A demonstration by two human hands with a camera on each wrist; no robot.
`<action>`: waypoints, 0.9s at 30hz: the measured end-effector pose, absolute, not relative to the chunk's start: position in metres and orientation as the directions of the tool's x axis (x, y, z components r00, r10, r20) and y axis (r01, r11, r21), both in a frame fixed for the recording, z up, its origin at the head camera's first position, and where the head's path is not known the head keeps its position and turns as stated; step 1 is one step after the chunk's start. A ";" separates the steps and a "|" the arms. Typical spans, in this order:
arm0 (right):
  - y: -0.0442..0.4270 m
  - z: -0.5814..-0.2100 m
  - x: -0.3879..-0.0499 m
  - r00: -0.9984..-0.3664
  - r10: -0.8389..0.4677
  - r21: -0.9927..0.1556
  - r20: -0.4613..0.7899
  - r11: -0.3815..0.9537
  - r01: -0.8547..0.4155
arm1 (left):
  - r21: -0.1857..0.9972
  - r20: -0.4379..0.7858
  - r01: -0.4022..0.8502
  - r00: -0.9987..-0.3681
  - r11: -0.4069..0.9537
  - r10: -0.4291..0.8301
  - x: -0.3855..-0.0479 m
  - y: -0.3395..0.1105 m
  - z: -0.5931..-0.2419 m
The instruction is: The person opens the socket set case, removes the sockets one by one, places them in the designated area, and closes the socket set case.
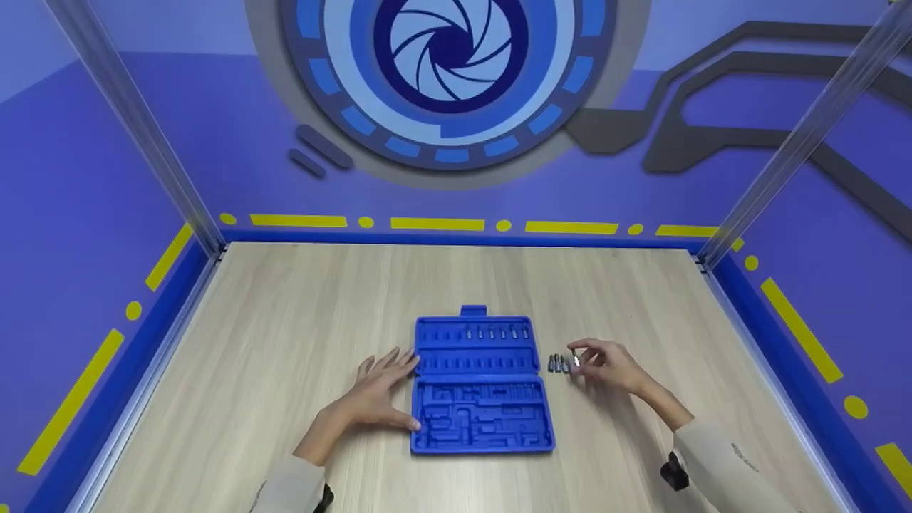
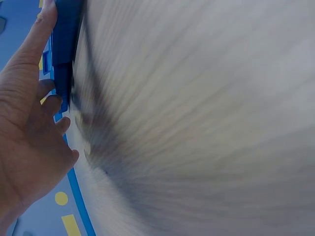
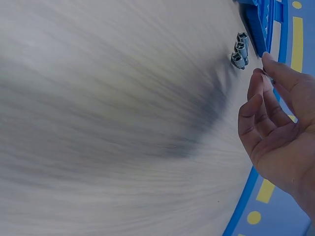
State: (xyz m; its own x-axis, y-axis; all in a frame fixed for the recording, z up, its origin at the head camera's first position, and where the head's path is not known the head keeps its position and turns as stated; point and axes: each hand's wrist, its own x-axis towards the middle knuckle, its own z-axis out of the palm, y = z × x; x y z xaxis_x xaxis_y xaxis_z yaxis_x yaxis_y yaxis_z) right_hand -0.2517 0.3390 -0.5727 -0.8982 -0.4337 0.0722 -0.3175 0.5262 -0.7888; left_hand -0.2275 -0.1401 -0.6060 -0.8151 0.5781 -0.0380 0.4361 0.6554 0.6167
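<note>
A blue plastic tool case (image 1: 481, 417) lies open on the table, one half behind the other. Along the top row of its far half stand several small metal socket bits (image 1: 491, 333). My left hand (image 1: 377, 395) rests against the case's left side, fingers spread, thumb at the near half's edge; it also shows beside the case (image 2: 67, 34) in the left wrist view. To the right of the case, my right hand (image 1: 609, 365) pinches one socket bit (image 1: 576, 358) between thumb and fingertips. Just left of it, three more socket bits (image 3: 239, 49) lie side by side on the table.
The wooden table (image 1: 299, 306) carries the case near its middle front. Blue wall panels (image 1: 178, 128) with yellow marks close it in at the back and sides. Metal posts (image 1: 153, 135) rise at the back corners.
</note>
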 end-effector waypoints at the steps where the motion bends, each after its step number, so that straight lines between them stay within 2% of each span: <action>1: 0.339 -0.574 -0.252 -0.900 -0.430 -0.787 0.072 0.530 -0.316 | 0.618 -0.035 0.436 -0.816 0.654 0.577 -0.228 -0.140 -0.606; 12: 0.342 -0.592 -0.254 -0.918 -0.396 -0.785 0.003 0.568 -0.247 | 0.638 -0.017 0.439 -0.813 0.632 0.583 -0.227 -0.140 -0.608; 18: 0.344 -0.597 -0.253 -0.908 -0.418 -0.771 -0.009 0.582 -0.260 | 0.639 -0.009 0.462 -0.795 0.615 0.606 -0.228 -0.141 -0.607; 27: 0.341 -0.597 -0.257 -0.905 -0.424 -0.759 -0.029 0.598 -0.256 | 0.646 0.080 0.489 -0.807 0.586 0.585 -0.235 -0.141 -0.609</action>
